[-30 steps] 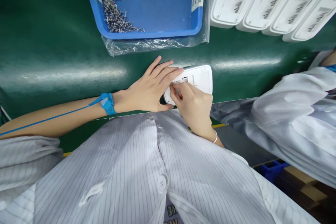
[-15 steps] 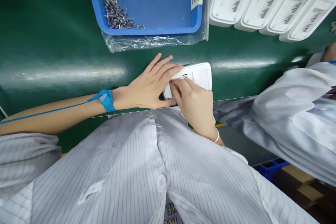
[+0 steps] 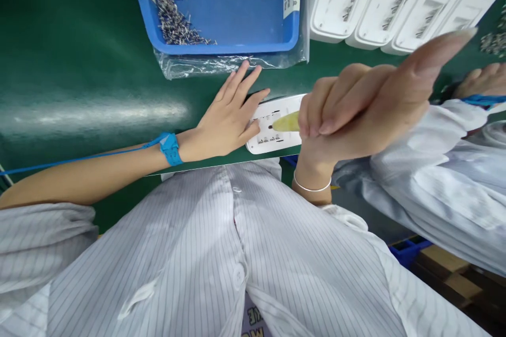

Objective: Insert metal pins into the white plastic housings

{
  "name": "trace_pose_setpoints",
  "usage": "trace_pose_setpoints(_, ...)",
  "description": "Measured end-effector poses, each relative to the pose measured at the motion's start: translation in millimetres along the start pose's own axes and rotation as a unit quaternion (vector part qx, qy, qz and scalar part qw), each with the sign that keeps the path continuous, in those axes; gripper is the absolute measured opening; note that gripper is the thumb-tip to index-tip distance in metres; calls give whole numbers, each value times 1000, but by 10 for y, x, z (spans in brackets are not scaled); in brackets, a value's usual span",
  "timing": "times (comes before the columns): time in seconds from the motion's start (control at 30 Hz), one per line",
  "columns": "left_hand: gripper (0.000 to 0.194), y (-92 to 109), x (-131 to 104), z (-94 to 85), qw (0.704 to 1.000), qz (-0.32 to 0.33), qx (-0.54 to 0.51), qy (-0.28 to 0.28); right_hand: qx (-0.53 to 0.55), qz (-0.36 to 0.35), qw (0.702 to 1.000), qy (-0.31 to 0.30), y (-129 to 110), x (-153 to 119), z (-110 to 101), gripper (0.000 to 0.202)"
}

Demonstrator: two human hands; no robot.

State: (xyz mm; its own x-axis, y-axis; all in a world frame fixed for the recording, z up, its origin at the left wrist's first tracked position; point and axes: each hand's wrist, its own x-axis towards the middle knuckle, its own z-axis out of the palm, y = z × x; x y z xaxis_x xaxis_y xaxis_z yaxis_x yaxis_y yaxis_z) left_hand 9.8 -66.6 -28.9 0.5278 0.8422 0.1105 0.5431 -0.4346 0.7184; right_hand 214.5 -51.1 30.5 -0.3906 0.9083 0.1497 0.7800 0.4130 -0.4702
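Note:
A white plastic housing with small metal contacts in its recess lies near the table's front edge. My left hand rests at its left end, fingers spread, the thumb on its surface. Curled round a yellow tapered tool, my right hand hangs over the housing's right part and hides it. The thumb of this hand sticks out to the upper right. The tool's narrow end is beside a small dark hole in the housing; I cannot tell whether they touch.
A blue tray with a heap of small metal springs sits at the back on clear plastic wrap. Several white housings stand in a row at the back right. At the far right is another person's hand. A blue wrist strap trails a cord leftward.
My right hand has lifted from the recess and now holds the yellow tool over the housing. My left fingers have shifted slightly left and spread, uncovering more of it.

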Motion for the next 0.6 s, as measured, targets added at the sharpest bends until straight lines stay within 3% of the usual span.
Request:
trace_pose_setpoints(0.1,53,27,14,18,1000,-9,4,1,40,44,997,40,37,171,138,61)
trace_pose_setpoints(0.27,54,55,31,42,1000,-23,2,10,86,109,987,82,-171,328,150,99)
trace_pose_setpoints(0.47,54,61,27,71,1000,-18,0,25,135,150,966,159,-363,380,133,94)
trace_pose_setpoints(0.6,54,81,34,51,999,-22,-14,20,121,138,976,118,-155,363,179,94)
